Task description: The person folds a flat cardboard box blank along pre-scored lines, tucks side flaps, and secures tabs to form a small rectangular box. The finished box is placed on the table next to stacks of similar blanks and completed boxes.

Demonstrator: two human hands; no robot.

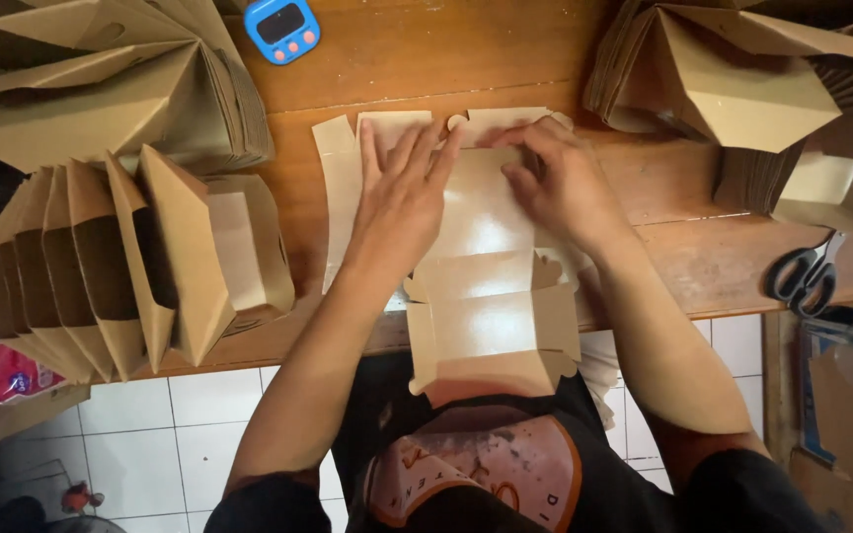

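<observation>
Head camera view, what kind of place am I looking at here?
Probably a small home workshop for folding paper food boxes: nested stacks of folded kraft boxes crowd a wooden table, a blue timer sits at its far edge, and white floor tiles show below.

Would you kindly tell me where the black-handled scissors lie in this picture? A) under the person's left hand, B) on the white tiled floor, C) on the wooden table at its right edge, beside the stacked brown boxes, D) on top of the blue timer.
C: the scissors rest on the wooden table near its right edge, just below the stacked brown boxes, apart from both hands and from the blue timer.
</observation>
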